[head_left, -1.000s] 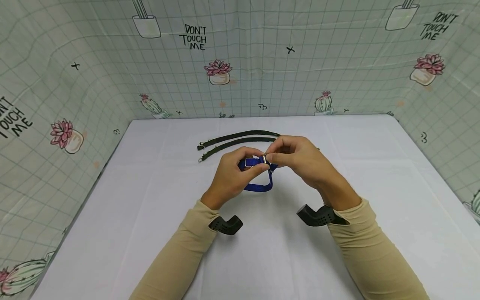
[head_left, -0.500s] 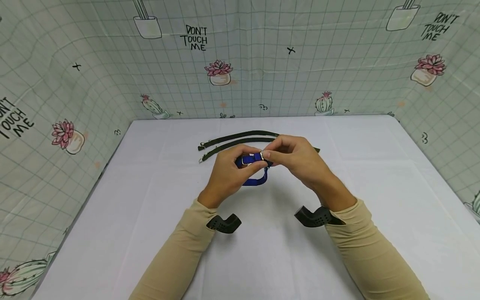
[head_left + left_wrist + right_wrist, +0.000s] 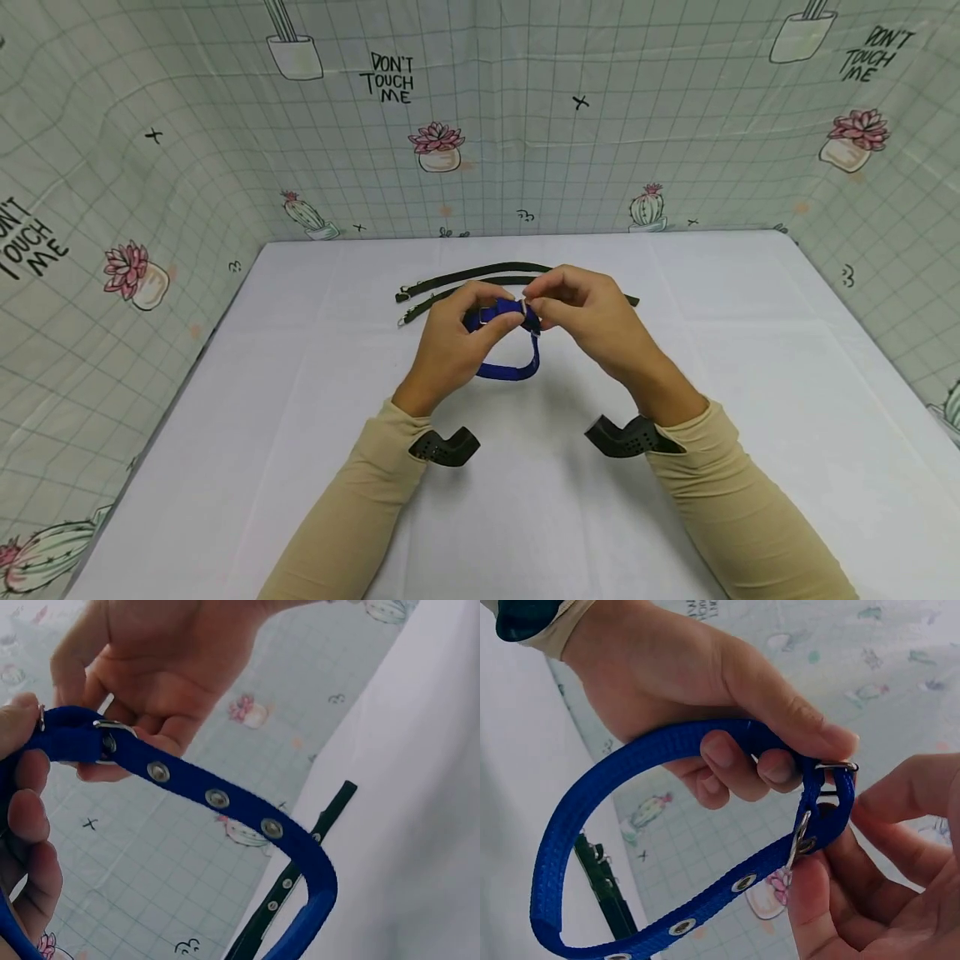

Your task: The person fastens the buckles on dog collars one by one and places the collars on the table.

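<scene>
A blue webbing collar (image 3: 510, 371) with metal eyelets and a silver buckle (image 3: 522, 307) is held above the white table (image 3: 300, 417), bent into a loop. My left hand (image 3: 457, 333) grips the strap (image 3: 630, 772) beside the buckle (image 3: 829, 769), thumb on top. My right hand (image 3: 581, 312) pinches the eyeleted end (image 3: 217, 799) at the buckle (image 3: 109, 739). The loop (image 3: 315, 900) hangs below both hands.
Two dark green straps (image 3: 480, 279) lie side by side on the table just beyond the hands, also seen in the wrist views (image 3: 285, 889) (image 3: 604, 889). Patterned curtain walls (image 3: 480, 125) close in the table on three sides.
Both hands have shifted slightly away and up with the collar. The loop under them has changed shape, tightening half a second ago and now hanging wider again.
</scene>
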Tool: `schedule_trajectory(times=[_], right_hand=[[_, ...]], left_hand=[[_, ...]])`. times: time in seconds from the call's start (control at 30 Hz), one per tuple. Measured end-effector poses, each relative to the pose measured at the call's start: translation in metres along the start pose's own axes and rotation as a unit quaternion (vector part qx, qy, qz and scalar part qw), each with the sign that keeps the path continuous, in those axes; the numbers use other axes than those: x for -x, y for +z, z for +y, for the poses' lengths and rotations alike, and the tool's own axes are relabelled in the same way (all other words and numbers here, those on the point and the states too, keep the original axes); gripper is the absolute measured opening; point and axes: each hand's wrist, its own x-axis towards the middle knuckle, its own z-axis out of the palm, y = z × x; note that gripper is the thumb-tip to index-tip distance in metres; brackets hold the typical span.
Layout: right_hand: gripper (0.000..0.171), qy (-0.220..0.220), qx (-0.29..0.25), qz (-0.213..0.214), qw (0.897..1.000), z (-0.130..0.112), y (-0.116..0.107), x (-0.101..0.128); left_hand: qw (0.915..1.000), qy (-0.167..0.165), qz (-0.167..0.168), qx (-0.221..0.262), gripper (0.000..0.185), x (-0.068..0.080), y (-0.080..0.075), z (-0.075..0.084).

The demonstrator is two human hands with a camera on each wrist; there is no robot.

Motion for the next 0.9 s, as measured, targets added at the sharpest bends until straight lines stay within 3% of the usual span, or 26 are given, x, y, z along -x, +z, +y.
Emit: schedule_trajectory(times=[0.13, 0.27, 0.37, 0.57, 0.73, 0.9], right_hand=[[0.023, -0.013, 0.003, -0.023, 1.0, -0.003, -0.002, 0.0], [0.031, -0.039, 0.016, -0.073, 0.996, -0.005, -0.001, 0.0], [0.034, -0.063, 0.027, -0.089, 0.994, -0.003, 0.005, 0.001], [0.028, -0.108, 0.035, -0.003, 0.994, 0.005, 0.019, 0.003], [0.03, -0.149, 0.051, 0.049, 0.986, 0.008, 0.024, 0.004], [0.028, -0.167, 0.055, 0.068, 0.982, 0.009, 0.025, 0.004]], left_hand=[[0.9995, 0.001, -0.004, 0.033, 0.019, 0.0, -0.002, 0.0], [0.9977, 0.011, -0.001, 0.068, 0.015, -0.001, -0.003, 0.002], [0.996, 0.017, 0.002, 0.087, 0.021, -0.001, -0.003, 0.003], [0.9935, 0.035, 0.019, 0.106, 0.05, -0.002, -0.001, 0.002], [0.9929, 0.042, 0.029, 0.107, 0.049, -0.003, -0.002, 0.002], [0.9934, 0.037, 0.052, 0.095, 0.046, -0.001, -0.003, 0.005]])
